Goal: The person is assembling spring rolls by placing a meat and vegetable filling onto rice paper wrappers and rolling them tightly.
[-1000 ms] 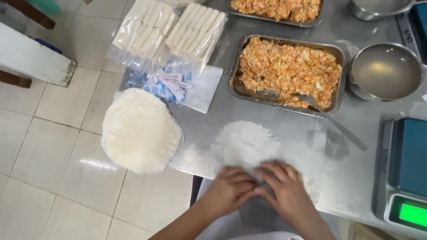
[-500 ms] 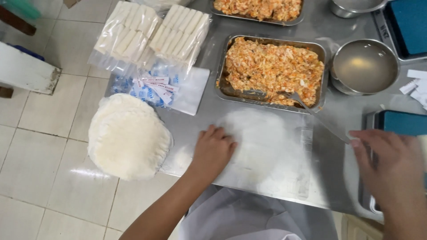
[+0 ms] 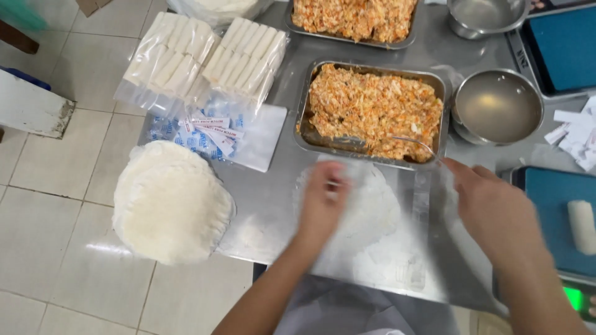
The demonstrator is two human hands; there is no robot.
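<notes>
I am pressing my left hand point(image 3: 324, 201) flat on a round white wrapper point(image 3: 366, 208) lying on the steel table point(image 3: 273, 198), just below the filling tray.

My left hand is lying open, palm down, blurred over the wrapper's left half. My right hand point(image 3: 496, 214) is hovering open and empty, fingertips pointing toward a spoon point(image 3: 379, 142) resting in the tray of orange filling point(image 3: 372, 111). A finished roll point(image 3: 582, 226) is sitting on the blue scale point(image 3: 552, 205) at right; a stack of wrappers point(image 3: 171, 205) is overhanging the table's left edge.
</notes>
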